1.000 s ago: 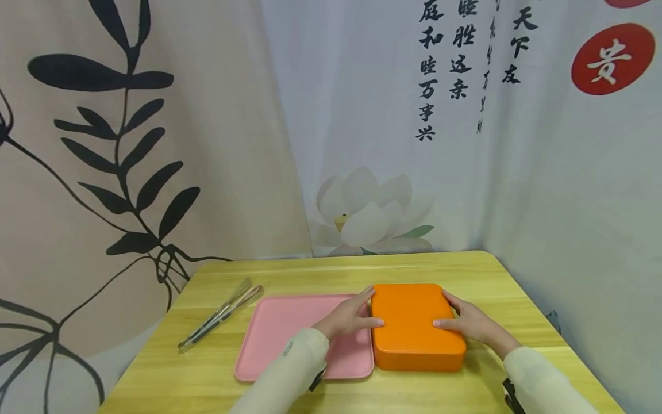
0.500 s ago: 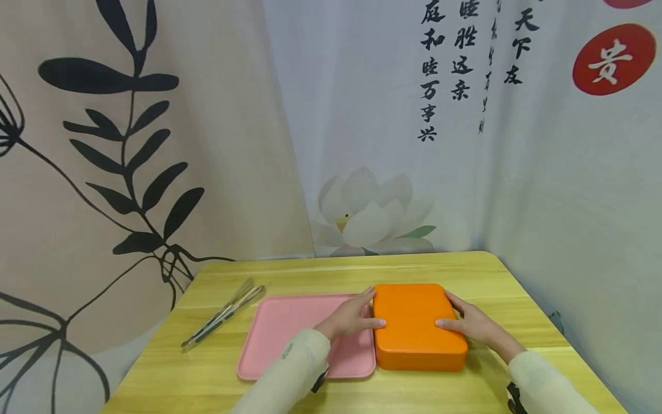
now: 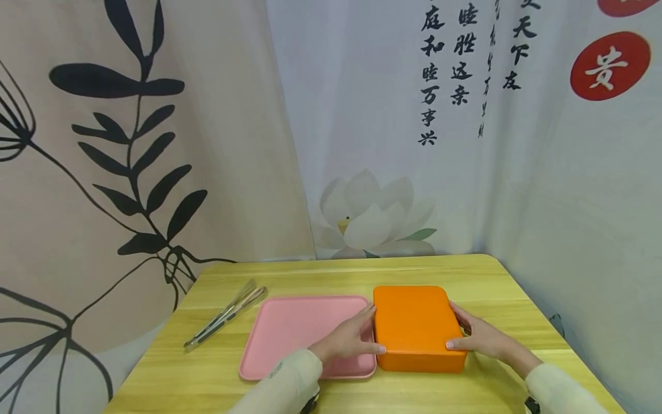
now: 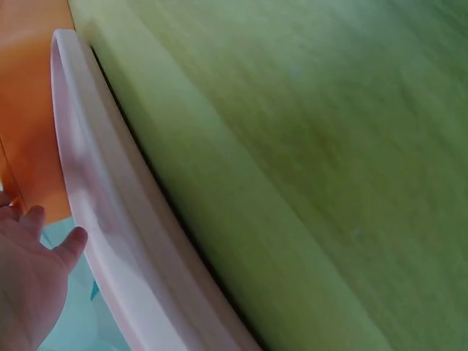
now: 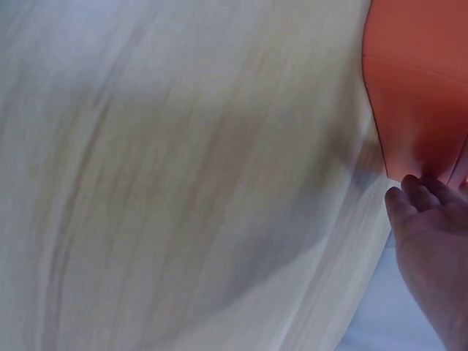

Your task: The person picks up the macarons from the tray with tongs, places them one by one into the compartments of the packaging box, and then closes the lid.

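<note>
A closed orange box [image 3: 414,319] with rounded corners lies flat on the wooden table, right beside a pink tray [image 3: 297,328]. My left hand [image 3: 342,343] reaches across the tray and holds the box's left side, thumb at the near corner. On the opposite side, my right hand [image 3: 488,340] grips the box with its thumb on the near right edge. A seam runs along the box's side [image 5: 417,110] in the right wrist view, where several fingertips touch it. In the left wrist view, fingertips of the left hand [image 4: 33,278] meet the orange wall.
Metal tongs [image 3: 224,316] lie slantwise left of the tray. The wooden table [image 3: 439,270] extends behind and in front of the box. A printed curtain [image 3: 248,144] hangs behind the table's far edge and along its right side.
Both hands have slid toward the near side of the box; the thumbs moved from the top to near its front corners. The box, tray and tongs have stayed put, with a slight head-view shift.
</note>
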Motion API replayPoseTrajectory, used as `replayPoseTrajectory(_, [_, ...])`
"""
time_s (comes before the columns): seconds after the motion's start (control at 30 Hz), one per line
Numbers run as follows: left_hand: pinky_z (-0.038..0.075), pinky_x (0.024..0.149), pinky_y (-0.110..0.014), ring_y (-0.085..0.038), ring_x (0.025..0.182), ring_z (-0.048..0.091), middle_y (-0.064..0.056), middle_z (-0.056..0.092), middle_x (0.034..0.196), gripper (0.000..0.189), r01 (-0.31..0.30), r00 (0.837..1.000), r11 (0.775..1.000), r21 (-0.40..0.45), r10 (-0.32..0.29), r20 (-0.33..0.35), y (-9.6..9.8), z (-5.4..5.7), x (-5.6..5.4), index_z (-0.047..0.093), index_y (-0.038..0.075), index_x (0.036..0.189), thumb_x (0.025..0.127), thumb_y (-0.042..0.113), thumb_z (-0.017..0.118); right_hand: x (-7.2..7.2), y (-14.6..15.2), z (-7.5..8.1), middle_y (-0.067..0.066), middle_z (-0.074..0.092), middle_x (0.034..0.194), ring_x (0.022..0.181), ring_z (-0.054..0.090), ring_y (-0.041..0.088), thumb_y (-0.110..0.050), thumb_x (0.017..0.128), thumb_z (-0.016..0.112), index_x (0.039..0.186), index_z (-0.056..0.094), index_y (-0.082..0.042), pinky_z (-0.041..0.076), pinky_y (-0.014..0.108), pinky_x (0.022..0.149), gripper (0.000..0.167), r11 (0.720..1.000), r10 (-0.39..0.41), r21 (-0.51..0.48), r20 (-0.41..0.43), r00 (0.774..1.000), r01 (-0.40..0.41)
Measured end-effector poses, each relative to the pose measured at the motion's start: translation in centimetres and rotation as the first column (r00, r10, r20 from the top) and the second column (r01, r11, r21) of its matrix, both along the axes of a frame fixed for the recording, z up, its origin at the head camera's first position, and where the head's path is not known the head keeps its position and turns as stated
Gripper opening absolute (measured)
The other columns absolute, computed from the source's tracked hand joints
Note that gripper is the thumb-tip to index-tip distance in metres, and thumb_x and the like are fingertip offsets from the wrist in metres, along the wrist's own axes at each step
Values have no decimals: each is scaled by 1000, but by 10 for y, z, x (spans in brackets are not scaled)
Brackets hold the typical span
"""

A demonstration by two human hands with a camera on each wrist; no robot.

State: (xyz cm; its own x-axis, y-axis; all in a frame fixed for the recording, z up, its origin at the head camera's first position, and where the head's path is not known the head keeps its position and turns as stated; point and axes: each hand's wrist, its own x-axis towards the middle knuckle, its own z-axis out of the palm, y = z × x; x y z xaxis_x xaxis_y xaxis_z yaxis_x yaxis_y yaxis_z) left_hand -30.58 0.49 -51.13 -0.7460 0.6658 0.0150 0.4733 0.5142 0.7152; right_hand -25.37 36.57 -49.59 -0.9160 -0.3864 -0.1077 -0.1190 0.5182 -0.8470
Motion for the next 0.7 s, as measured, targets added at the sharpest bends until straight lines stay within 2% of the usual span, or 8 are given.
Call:
replayPoseTrajectory(0.03, [18, 117, -46, -19, 149, 17, -2, 13, 165, 105, -5, 1000, 1000, -2, 5, -5, 0, -1, 0, 19, 15, 159, 81, 56, 75, -1, 0, 0, 29, 8, 160, 145, 15, 46, -27, 93, 71, 156, 1, 4, 32, 20, 105, 99, 1000, 0, 3, 2, 1000, 0])
replayPoseTrajectory(0.1, [18, 117, -47, -19, 149, 17, -1, 13, 165, 105, -15, 1000, 1000, -6, 14, -13, -1, -2, 0, 19, 15, 159, 81, 57, 75, -3, -1, 0, 28, 6, 160, 145, 13, 47, -27, 94, 70, 156, 0, 3, 31, 20, 104, 99, 1000, 4, -3, 20, 1000, -4])
replayPoseTrajectory(0.17, [19, 117, -47, -20, 149, 18, 0, 13, 165, 105, -26, 1000, 1000, -11, 26, -17, -1, -2, 1, 19, 16, 159, 81, 58, 75, -5, -2, 1, 30, 3, 160, 144, 11, 49, -26, 94, 69, 156, -2, 3, 30, 34, 111, 99, 1000, 12, -17, 33, 999, -12])
replayPoseTrajectory(0.23, [19, 117, -47, -20, 149, 18, 0, 14, 165, 104, -35, 999, 999, -10, 34, -18, -1, -3, 0, 20, 16, 159, 81, 58, 75, -7, -3, 2, 30, 2, 160, 144, 9, 49, -26, 95, 69, 156, -3, 2, 26, 50, 113, 98, 1000, 12, -24, 52, 999, -11])
replayPoseTrajectory(0.3, [20, 117, -47, -19, 148, 19, 1, 14, 164, 104, -38, 999, 999, -18, 38, -24, -2, -5, 0, 20, 16, 159, 82, 59, 74, -8, -4, 1, 30, 0, 159, 144, 8, 49, -25, 95, 68, 156, -4, 2, 21, 58, 112, 98, 999, 13, -36, 67, 998, -10])
replayPoseTrajectory(0.53, [20, 116, -48, -19, 148, 19, 1, 13, 165, 105, -48, 999, 999, -25, 48, -10, -1, -5, -3, 17, 18, 160, 81, 61, 73, -13, -6, -1, 32, 0, 158, 144, 8, 51, -23, 95, 69, 155, -6, 3, 18, 61, 112, 99, 998, 7, -58, 67, 998, -4])
replayPoseTrajectory(0.7, [20, 117, -47, -20, 148, 18, 0, 12, 165, 106, -48, 999, 998, -42, 47, -27, 0, -2, -5, 17, 17, 160, 81, 62, 72, -17, -5, 0, 32, -3, 158, 143, 6, 52, -22, 96, 68, 156, -8, 1, 16, 63, 112, 99, 997, 14, -81, 91, 996, -7])
